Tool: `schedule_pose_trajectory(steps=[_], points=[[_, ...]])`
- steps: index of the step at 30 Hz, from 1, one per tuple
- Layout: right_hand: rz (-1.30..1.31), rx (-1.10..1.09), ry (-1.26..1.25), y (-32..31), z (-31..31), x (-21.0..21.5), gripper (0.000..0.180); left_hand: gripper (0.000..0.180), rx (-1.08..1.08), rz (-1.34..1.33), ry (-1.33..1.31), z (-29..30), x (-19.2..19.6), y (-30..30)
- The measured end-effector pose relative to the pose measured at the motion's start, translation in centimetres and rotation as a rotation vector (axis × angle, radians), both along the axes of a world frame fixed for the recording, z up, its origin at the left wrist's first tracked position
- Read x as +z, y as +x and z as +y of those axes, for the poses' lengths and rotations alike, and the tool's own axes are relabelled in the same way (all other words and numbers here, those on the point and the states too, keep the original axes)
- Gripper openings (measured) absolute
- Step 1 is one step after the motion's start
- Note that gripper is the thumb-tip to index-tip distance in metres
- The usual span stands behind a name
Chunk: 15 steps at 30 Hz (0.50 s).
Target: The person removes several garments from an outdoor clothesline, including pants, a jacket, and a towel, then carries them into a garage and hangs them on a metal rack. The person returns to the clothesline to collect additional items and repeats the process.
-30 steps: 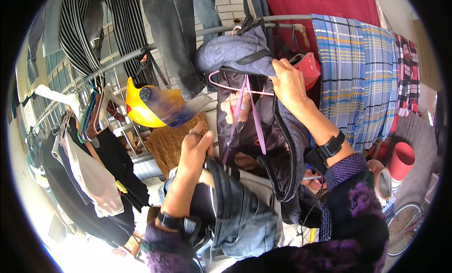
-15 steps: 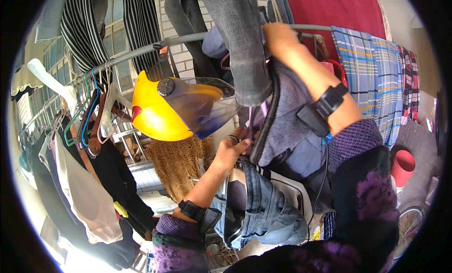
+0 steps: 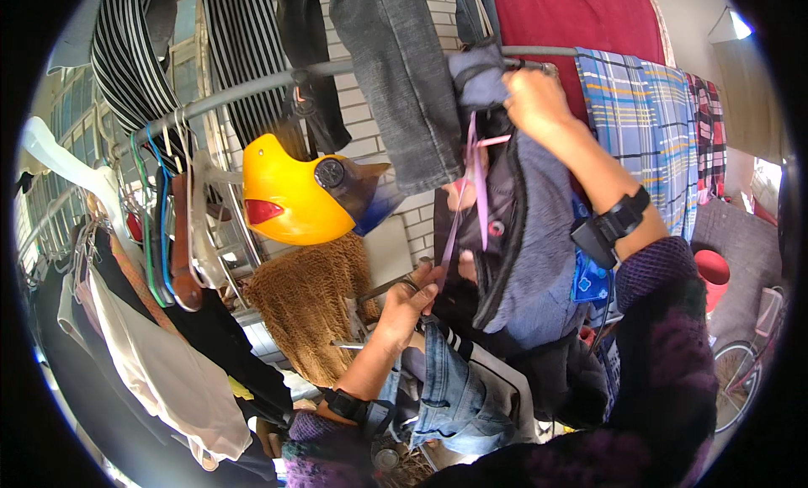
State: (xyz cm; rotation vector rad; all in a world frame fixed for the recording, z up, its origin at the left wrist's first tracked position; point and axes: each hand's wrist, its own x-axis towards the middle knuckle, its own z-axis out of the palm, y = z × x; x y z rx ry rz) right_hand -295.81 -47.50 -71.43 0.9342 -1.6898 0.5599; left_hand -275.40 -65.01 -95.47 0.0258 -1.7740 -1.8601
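Note:
A blue-grey jacket (image 3: 547, 227) with a dark lining hangs from the rail, its front pulled apart. My right hand (image 3: 539, 101) is closed at its upper edge, just below the rail. Inside the opening a thin purple strip (image 3: 477, 185) runs down in two lengths; whether it is a ribbon or part of a hanger I cannot tell. My left hand (image 3: 408, 303) pinches the lower end of this strip. Beneath that hand hang blue jeans (image 3: 463, 395). Dark grey trousers (image 3: 404, 84) hang just left of the jacket.
A metal rail (image 3: 244, 94) crosses the upper view, bearing striped trousers (image 3: 240, 50), a red cloth (image 3: 572, 17) and a blue plaid cloth (image 3: 635, 126). A yellow helmet (image 3: 290, 193) hangs at centre left, above a brown knitted cloth (image 3: 311, 303). Several hangers (image 3: 181, 236) crowd the left.
The jacket's front has opened wider, showing more lining and the purple strip. My right hand has shifted slightly right and down. The view has turned a little, and the helmet appears rotated.

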Motion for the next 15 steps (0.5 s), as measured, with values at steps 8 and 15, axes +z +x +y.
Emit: schedule_pose_trajectory(steps=[8, 15], points=[[0.122, -0.087, 0.184, 3.3, -1.2, 5.3, 0.019, 0.057, -0.079, -0.043, -0.097, 1.1, 0.2, -0.7], [0.023, 0.123, 0.432, -2.8, -4.4, -1.5, 0.016, 0.065, -0.109, 0.063, -0.071, 2.0, -1.5, 0.4]])
